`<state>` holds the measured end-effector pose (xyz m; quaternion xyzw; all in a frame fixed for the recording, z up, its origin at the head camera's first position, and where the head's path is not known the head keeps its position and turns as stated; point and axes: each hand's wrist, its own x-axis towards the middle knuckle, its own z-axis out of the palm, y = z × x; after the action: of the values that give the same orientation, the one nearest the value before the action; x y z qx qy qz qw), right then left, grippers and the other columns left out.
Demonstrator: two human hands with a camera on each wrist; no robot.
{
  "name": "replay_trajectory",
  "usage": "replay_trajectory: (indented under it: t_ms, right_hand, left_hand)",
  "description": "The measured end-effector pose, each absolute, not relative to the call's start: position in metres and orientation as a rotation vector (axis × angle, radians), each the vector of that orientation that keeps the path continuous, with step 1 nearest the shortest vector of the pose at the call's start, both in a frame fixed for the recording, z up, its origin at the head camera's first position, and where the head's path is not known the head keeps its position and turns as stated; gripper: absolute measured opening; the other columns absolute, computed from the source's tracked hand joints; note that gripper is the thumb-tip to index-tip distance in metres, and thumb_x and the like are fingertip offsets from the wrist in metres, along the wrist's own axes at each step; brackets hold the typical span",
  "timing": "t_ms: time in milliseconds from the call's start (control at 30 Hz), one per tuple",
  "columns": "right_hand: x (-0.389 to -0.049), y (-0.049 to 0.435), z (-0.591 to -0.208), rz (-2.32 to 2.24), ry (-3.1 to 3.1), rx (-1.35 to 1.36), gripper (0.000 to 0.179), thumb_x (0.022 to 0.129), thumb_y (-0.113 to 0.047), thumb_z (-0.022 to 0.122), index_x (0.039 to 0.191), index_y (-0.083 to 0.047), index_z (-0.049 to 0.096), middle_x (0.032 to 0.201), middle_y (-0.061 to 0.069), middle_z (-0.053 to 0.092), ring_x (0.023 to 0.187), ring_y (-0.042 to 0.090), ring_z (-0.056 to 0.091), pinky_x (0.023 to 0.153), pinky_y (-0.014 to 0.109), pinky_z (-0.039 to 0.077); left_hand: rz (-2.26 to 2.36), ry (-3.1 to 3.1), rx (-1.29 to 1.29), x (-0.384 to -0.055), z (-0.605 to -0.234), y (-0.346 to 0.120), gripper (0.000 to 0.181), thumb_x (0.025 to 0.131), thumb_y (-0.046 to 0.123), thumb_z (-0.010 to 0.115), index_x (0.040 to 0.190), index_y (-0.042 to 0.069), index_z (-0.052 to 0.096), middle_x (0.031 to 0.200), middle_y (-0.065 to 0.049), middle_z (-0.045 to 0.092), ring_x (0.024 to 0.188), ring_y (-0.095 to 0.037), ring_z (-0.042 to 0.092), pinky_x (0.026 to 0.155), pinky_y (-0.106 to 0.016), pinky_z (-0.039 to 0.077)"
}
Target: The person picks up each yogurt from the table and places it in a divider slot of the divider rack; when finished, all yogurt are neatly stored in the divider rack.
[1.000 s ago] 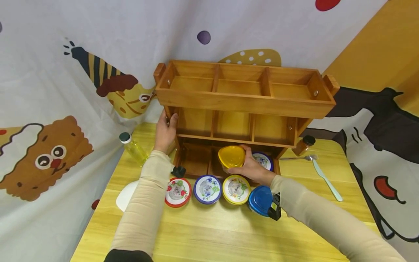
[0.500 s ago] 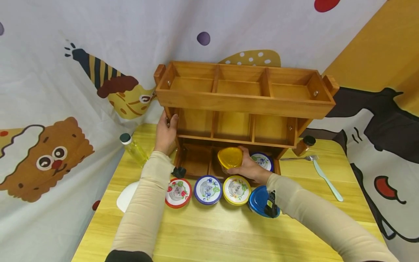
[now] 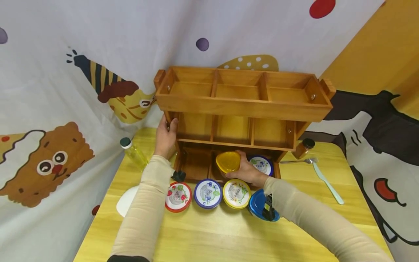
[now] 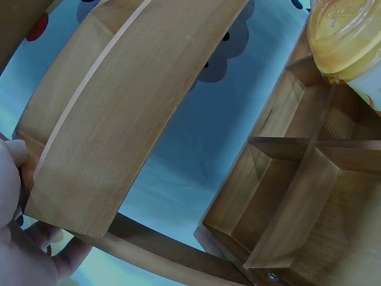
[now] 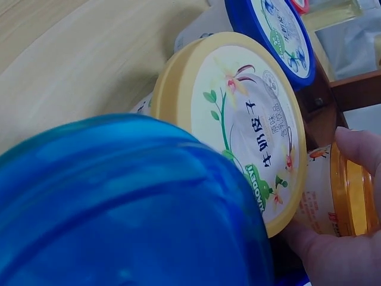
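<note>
Yellow-lidded tub (image 3: 227,162), held by your right grip (image 3: 247,171), has edged left at the rack (image 3: 242,109)'s bottom middle, so it's farther from the blue-rimmed tub (image 3: 261,166); your left grip (image 3: 165,139) holds the rack's left side.

Tiered rack (image 3: 242,109): smooth wood, satin sheen, grain showing. Yellow lid (image 3: 228,161): glossy translucent plastic, embossed. Blue lid (image 5: 137,208): glossy translucent plastic, contoured. Yellow-rimmed tub (image 5: 244,137): smooth plastic rim, printed face. Fork (image 3: 311,160): shiny metal. Knife (image 3: 328,186): smooth, plastic-looking. Worktop (image 3: 209,233): wood-grained, soft sheen. Backdrop (image 3: 137,29): matt cloth, creased. Sleeves (image 3: 140,207): matt cloth, wrinkled.
</note>
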<state>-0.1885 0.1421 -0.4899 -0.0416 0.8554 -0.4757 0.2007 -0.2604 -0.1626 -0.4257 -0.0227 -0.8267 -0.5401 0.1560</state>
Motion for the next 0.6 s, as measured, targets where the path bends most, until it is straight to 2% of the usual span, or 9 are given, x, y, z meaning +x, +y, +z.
replay_trajectory:
  t_ms: [367,600]
  right_hand:
    - [-0.1895,0.1416,-0.4937,-1.341,2.387,-0.084,0.111,0.079,-0.016,0.082,0.154,-0.008,0.001,0.135,0.024,0.049,0.12,0.036,0.053,0.113,0.053,0.033]
    - [-0.1899,0.1398,-0.494,-1.339,2.386,-0.084,0.111,0.078,-0.016,0.082,0.154,-0.009,0.001,0.136,0.023,0.049,0.123,0.035,0.051,0.116,0.053,0.029]
  left_hand:
    - [-1.546,-2.378,-0.068,-0.2588,-0.4262,-0.1625,0.044,0.105,0.028,0.047,0.146,0.012,0.042,0.139,-0.02,0.054,0.123,-0.034,0.054,0.104,-0.049,0.043]
    - [-1.566,-2.37,-0.067,-0.2572,-0.4257,-0.163,0.041,0.105,0.026,0.046,0.143,0.009,0.044,0.138,-0.021,0.054,0.124,-0.035,0.054,0.102,-0.05,0.044]
